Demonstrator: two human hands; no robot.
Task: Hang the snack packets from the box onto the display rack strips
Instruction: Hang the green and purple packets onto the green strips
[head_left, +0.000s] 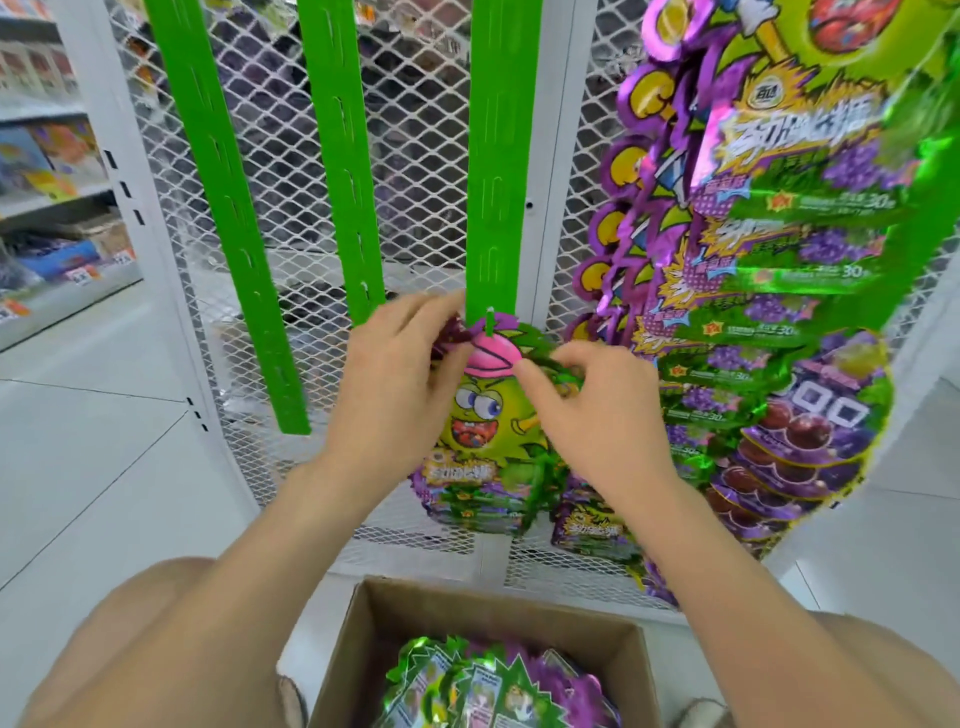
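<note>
A snack packet (483, 415), green and purple with a cartoon face in a pink cap, is held up against the bottom end of the third green strip (501, 156), its top edge right at the strip's lowest hook. The left hand (400, 384) grips the packet's upper left corner, fingers (415, 317) curled around the edge and pressed onto the foil; the right hand (592, 410) pinches the upper right edge between thumb and forefinger, the other fingers folded in. More packets hang bunched just behind and below it, partly hidden by the hands and wrists. To the left, two more green strips (228, 208) hang bare against the white wire mesh panel (415, 156) of the rack. To the right, a fourth strip is fully loaded with overlapping packets of the same kind (779, 260), tilted and crowding close to the right hand. Below, on the pale tiled floor (104, 415), an open cardboard box (363, 623) sits between the person's knees, with more packets (493, 686) stacked inside. Shop shelves with boxed goods (47, 171) stand blurred at the far left.
</note>
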